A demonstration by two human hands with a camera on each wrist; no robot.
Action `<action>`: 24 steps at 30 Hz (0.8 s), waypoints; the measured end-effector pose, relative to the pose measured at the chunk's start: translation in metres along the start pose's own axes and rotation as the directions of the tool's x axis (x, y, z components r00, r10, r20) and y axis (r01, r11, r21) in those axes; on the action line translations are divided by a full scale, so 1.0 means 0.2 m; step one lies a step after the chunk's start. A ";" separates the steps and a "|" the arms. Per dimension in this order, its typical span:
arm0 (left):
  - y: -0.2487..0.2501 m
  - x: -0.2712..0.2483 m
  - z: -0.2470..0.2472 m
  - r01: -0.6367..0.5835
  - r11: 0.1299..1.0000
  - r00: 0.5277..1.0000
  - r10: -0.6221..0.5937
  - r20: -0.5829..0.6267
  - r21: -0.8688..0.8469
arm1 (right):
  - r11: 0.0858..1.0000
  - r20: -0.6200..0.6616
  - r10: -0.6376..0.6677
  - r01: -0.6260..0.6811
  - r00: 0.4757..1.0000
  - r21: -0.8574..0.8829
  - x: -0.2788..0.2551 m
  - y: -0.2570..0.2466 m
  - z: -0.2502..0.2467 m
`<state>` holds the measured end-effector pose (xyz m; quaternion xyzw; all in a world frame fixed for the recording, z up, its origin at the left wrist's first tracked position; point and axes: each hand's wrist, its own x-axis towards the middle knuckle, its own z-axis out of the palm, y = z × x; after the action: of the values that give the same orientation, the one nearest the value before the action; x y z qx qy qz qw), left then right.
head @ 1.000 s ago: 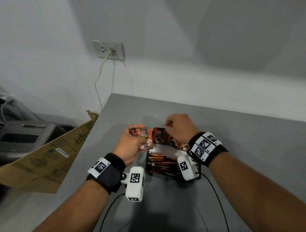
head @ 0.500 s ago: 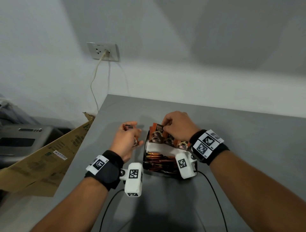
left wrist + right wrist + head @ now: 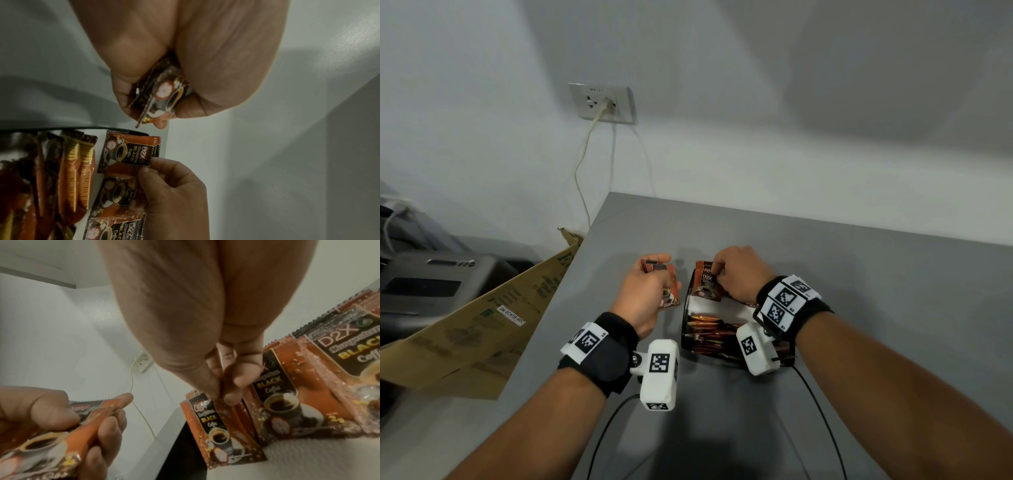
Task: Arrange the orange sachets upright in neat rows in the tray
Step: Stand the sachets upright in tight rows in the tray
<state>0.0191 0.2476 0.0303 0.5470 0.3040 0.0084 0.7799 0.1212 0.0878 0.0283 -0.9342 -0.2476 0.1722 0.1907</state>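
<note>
Even, dim indoor light from overhead; broad soft shadows on the wall above the socket. Head view sharp near the socket, stretched toward its edges. Wrist views grainy, strongly wide-angle; nearest skin blurred; small specular glints on the sachets.

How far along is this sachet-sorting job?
Partly done. A row of orange sachets already stands upright along the far side of the black tray. The right hand pinches the top of one of them; the left hand holds a small bunch of sachets beside the tray. Those remain to be placed.
</note>
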 end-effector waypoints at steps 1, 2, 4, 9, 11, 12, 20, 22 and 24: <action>0.00 0.00 0.00 0.000 1.000 1.000 0.000 0.000 0.000 | 1.000 -0.002 -0.005 0.005 1.000 -0.002 0.00 0.00 0.00; -0.01 0.01 0.00 0.003 1.000 1.000 -0.003 -0.001 0.002 | 1.000 -0.004 -0.010 0.010 1.000 -0.003 0.01 0.00 0.01; -0.01 0.01 0.01 0.005 1.000 1.000 -0.005 0.003 0.017 | 1.000 -0.011 -0.018 0.018 1.000 -0.001 0.01 0.00 0.01; -0.02 0.00 0.00 -0.003 0.999 1.000 0.002 0.026 0.039 | 0.999 -0.030 -0.029 0.029 0.999 0.028 0.01 0.01 0.01; -0.02 0.00 0.00 -0.019 0.998 0.999 0.017 0.034 0.055 | 0.999 -0.028 -0.032 0.032 0.999 0.032 0.01 0.02 -0.01; -0.02 0.01 0.00 -0.035 0.997 0.999 0.033 0.042 0.062 | 0.999 -0.035 -0.032 0.033 0.999 0.038 0.00 0.02 -0.02; -0.02 -0.01 0.09 -0.141 0.987 0.970 0.123 0.210 0.073 | 0.920 -0.047 -0.114 0.123 0.992 0.373 -0.12 -0.08 -0.21; -0.01 -0.01 0.11 -0.155 0.984 0.968 0.133 0.213 0.088 | 0.928 -0.091 -0.117 0.142 0.989 0.343 -0.14 -0.06 -0.25; 0.00 -0.01 0.11 -0.152 0.985 0.977 0.138 0.163 0.078 | 0.935 -0.133 -0.079 0.119 0.988 0.334 -0.14 -0.02 -0.28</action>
<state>0.0284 0.2275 0.0361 0.6012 0.2010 0.0088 0.7734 0.1197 0.0601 0.0860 -0.8818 -0.2492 0.1474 0.3723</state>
